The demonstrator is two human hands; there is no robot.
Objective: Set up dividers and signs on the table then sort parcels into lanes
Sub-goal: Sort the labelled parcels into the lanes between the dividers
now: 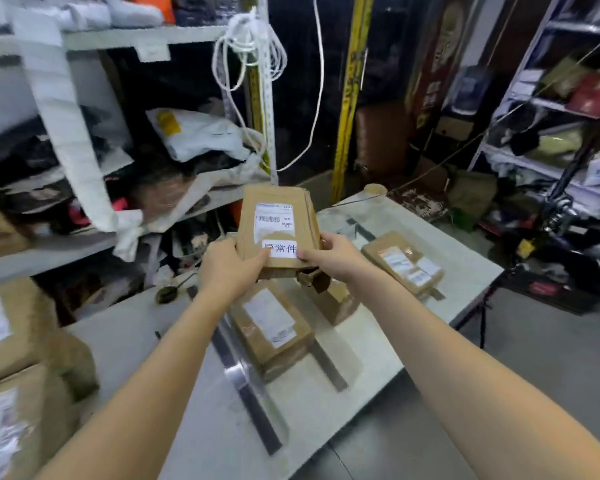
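both of my grips are on one brown cardboard parcel (278, 223), held up in the air above the far half of the table (465, 254) — it touches nothing but my fingers. my left grip (229, 268) curls around its lower left corner with the thumb laid over the front face. my right grip (329, 259) clasps the lower right corner the same way, thumb tip just beside a white sticker (280, 249) printed with large black characters. above that sticker sits a shipping label (274, 220) with a barcode. the parcel's face is turned toward me, and a loose cardboard flap (314, 281) hangs from its underside. below my wrists a second parcel (271, 329) lies flat on the table between two dark divider strips — the left strip (248, 389) long, the right strip (329, 370) shorter. a third parcel (404, 266) lies further right, well apart, near the table's right edge. at my left more boxes (14, 341) are stacked, blurred. a roll of tape (374, 189) stands at the table's far corner. cluttered shelves (118, 39) stand behind, with a white cord (250, 50) looped on a post.
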